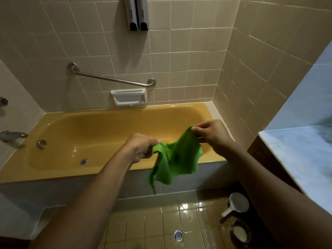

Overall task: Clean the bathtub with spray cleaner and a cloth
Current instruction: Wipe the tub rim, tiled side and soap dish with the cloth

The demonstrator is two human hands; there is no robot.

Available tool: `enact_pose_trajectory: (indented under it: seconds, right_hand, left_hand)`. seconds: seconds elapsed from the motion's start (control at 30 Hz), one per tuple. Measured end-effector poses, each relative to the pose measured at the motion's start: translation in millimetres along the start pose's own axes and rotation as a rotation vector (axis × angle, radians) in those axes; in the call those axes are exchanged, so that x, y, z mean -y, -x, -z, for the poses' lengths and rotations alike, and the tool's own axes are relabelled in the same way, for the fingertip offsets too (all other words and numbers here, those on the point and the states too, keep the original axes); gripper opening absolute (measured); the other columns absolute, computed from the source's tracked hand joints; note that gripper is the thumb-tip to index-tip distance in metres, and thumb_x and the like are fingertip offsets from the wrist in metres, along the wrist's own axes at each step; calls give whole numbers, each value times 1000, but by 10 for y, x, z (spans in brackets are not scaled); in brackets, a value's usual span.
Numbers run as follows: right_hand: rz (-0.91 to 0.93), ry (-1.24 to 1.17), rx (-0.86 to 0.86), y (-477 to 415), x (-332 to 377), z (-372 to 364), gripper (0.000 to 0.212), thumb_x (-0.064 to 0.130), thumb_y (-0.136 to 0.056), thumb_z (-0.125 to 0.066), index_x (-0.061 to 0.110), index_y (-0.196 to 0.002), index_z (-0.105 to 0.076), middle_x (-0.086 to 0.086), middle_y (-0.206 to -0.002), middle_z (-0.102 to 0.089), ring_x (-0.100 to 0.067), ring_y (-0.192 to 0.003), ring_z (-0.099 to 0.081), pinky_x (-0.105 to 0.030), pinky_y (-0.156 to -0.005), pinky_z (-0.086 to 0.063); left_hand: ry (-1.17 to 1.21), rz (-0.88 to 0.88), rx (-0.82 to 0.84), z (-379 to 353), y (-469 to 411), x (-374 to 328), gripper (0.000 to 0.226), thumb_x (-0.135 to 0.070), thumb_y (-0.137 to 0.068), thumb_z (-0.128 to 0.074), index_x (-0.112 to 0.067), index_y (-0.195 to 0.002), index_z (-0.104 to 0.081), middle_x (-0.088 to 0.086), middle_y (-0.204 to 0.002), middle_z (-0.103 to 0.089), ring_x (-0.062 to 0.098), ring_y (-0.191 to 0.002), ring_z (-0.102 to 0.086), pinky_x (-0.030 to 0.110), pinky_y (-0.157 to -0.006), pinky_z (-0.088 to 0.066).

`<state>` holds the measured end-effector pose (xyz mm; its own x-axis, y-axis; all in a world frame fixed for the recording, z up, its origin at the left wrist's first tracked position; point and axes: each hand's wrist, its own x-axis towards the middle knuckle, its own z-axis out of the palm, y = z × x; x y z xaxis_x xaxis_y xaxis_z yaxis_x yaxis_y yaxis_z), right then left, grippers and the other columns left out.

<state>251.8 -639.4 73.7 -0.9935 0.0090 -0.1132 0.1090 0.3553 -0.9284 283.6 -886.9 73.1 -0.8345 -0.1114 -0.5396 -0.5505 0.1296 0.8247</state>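
The tiled floor [152,221] nearest me shines wet. It has a round floor drain [178,235], and to the right a white scoop [237,203] sits beside a dark pot [239,232].

Above that, both arms reach over the front edge of the bathtub [71,175]. My left hand [142,148] has its fingers [143,156] curled round one bunched end of the green cloth [177,159]. My right hand [210,135] pinches the opposite corner a little higher. The cloth hangs stretched between them, with its loose tail dropping in front of the tub's front wall.

I take this as opening the cloth out before wiping. No spray bottle is in view, so I cannot tell whether cleaner has gone on. The next move probably calls for gathering the cloth into a pad in one hand and leaning over the rim to reach the basin, with care on that wet floor.

The tub beyond is glossy mustard yellow, with its drain [83,161], a round overflow plate [41,144] and the faucet [13,135] at the left end. On the tiled wall behind are a white soap dish [128,97], a slanted grab bar [111,79] and two grey dispensers [136,13]. A pale marble bench [296,155] runs along the right.
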Motion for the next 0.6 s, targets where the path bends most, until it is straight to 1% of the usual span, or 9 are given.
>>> enact_pose_trajectory:
  seconds: [0.07, 0.13, 0.2, 0.27, 0.33, 0.4, 0.47, 0.53, 0.6]
  right_hand:
    - [2, -25, 66, 44, -13, -108, 15, 11, -92, -73, 5, -106, -75, -11, -93, -76, -25, -88, -75, -37, -77, -64]
    - [7, -38, 118, 97, -27, -185, 16, 10, -92, -72, 3, -107, -74, -11, -94, -76, -24, -89, -75, -36, -78, -64]
    - [21, -7, 148, 134, -64, -229, 19, 11, -92, -73, 3, -109, -74, -9, -96, -76, -22, -90, -75, -34, -78, -63]
    - [67, 63, 146, 154, -121, -235, 18, 14, -91, -75, 8, -108, -77, -5, -94, -77, -20, -90, -74, -33, -80, -63]
    - [144, 145, 152, 180, -175, -225, 16, 17, -90, -76, 14, -106, -80, 1, -94, -78, -13, -89, -74, -31, -81, -62]
    - [213, 193, 189, 252, -198, -223, 19, 18, -91, -76, 18, -109, -80, 7, -97, -77, -5, -90, -72, -25, -80, -60]
    - [287, 240, 233, 335, -206, -238, 27, 23, -89, -78, 19, -115, -77, 13, -101, -73, -2, -92, -69, -22, -81, -58]
    - [354, 298, 254, 411, -232, -279, 38, 29, -83, -83, 19, -119, -75, 13, -103, -69, -5, -95, -68, -23, -82, -58]
    - [405, 329, 208, 452, -277, -328, 35, 25, -84, -82, 18, -118, -76, 11, -103, -68, -7, -93, -68, -27, -83, -60]
  left_hand:
    - [48, 33, 97, -184, 40, -59, 17, -7, -92, -73, -3, -109, -68, 4, -69, -64, 8, -43, -50, 25, -53, -44]
    - [46, 42, 124, -317, 49, -74, 16, -5, -93, -72, -3, -108, -68, 4, -67, -66, 7, -40, -51, 26, -57, -45]
    - [30, 37, 108, -406, 43, -68, 17, -5, -90, -75, -1, -107, -71, 5, -71, -68, 7, -43, -55, 28, -58, -47]
    - [44, 39, 94, -460, 42, -52, 16, -6, -88, -77, -2, -103, -72, 6, -76, -71, 9, -47, -58, 28, -57, -48]
    - [89, 49, 84, -492, 52, -34, 8, -4, -89, -76, -3, -95, -72, 7, -75, -72, 10, -48, -61, 27, -57, -48]
    - [138, 68, 69, -508, 59, -15, 6, -2, -91, -73, -4, -88, -69, 6, -69, -69, 11, -46, -59, 26, -54, -47]
    - [173, 98, 79, -507, 52, -5, 9, -2, -95, -68, -5, -87, -67, 6, -68, -66, 13, -51, -57, 24, -52, -48]
    - [183, 131, 106, -483, 72, -18, 13, -2, -99, -60, -6, -87, -65, 6, -71, -65, 14, -57, -60, 25, -56, -50]
    - [168, 142, 124, -442, 116, -39, 17, -1, -101, -53, -7, -89, -63, 7, -75, -69, 16, -62, -67, 26, -62, -49]
